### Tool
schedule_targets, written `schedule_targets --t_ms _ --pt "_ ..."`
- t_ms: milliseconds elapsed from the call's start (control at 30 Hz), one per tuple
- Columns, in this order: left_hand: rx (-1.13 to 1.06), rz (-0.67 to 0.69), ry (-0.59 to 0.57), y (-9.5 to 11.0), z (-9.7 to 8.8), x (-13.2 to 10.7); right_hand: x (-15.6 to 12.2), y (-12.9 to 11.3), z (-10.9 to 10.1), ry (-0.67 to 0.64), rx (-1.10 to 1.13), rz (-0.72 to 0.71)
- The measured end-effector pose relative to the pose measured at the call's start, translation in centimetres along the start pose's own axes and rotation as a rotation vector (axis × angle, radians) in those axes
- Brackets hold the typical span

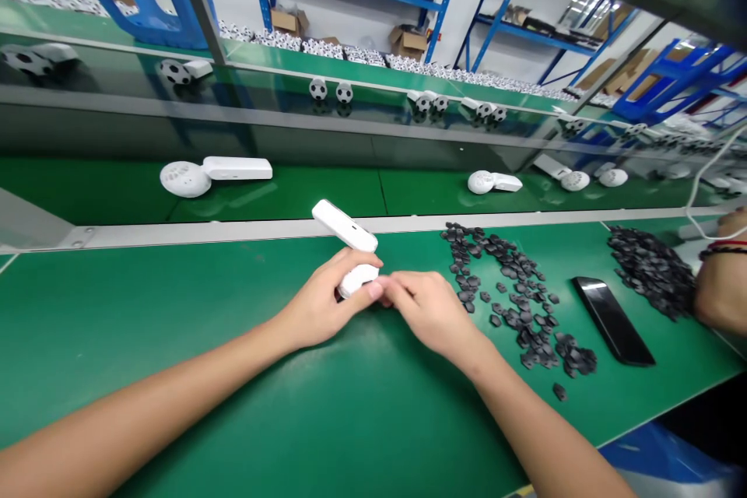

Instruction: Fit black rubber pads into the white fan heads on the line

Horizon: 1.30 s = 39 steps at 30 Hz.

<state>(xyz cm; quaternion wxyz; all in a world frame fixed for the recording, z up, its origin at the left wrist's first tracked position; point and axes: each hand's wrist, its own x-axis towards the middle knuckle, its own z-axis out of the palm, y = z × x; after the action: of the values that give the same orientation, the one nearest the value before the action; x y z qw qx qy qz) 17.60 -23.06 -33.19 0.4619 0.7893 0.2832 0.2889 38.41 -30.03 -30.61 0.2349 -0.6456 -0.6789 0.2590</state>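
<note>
Here, the white plastic bar (344,226) stands tilted just above the centre of the frame, its long axis running from upper left to lower right, with its free end pointing away from the person. Its lower end meets a rounded white housing (357,280), held in the left hand (320,302). The left fingers (362,258) are clenched around this housing, and the left hand is the nearer of the two to the bar. The right hand (429,310) lies just to the right, its fingertips (388,288) touching the left hand or the housing; whether they grasp anything cannot be determined. The left forearm (145,397) and right forearm (542,420) converge from the lower corners over the green desk (175,327). To the right lie black hexagonal pieces (507,292), a black smartphone (612,320), a second black pile (650,272) and a co-worker's hand (724,280).
</note>
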Motion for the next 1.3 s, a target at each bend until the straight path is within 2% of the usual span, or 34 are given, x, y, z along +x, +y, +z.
schedule_targets --t_ms 67,167,233,400,500,600,700,833,967,1100,1300 --pt "-0.098 -0.077 0.017 0.0 -0.3 -0.1 0.2 1.4 -2.2 0.050 -0.057 0.137" --pt "-0.221 -0.152 0.017 0.2 -0.7 -0.4 0.1 4.0 -5.6 0.159 -0.375 0.321" --pt "-0.257 -0.164 0.001 0.3 -0.8 -0.5 0.1 5.5 -7.1 0.106 -0.471 0.401" --pt "-0.262 -0.177 -0.081 0.5 -1.0 -0.4 0.3 6.7 -7.4 -0.049 -0.495 0.414" --pt "-0.142 -0.146 -0.151 0.6 -1.1 -0.4 0.3 6.8 -7.3 -0.051 -0.516 0.389" --pt "0.015 -0.091 -0.147 0.7 -0.7 -0.6 0.2 6.4 -7.5 -0.002 -0.484 0.346" --pt "0.094 -0.062 -0.104 0.6 0.0 -0.9 -0.1 5.5 -7.1 -0.018 -0.272 0.187" --pt "0.139 -0.037 -0.027 0.3 0.5 -0.9 -0.1 3.8 -5.4 -0.183 0.057 0.008" --pt "0.067 -0.013 0.014 0.0 0.2 -0.5 0.0 2.3 -3.3 -0.224 0.274 -0.035" --pt "0.146 0.036 -0.002 -0.1 -0.1 -0.6 -0.1 0.9 -1.3 -0.198 0.441 -0.064" --pt "0.175 -0.023 -0.041 -0.1 0.1 -1.0 -0.7 -0.2 0.7 -0.102 0.559 0.040"
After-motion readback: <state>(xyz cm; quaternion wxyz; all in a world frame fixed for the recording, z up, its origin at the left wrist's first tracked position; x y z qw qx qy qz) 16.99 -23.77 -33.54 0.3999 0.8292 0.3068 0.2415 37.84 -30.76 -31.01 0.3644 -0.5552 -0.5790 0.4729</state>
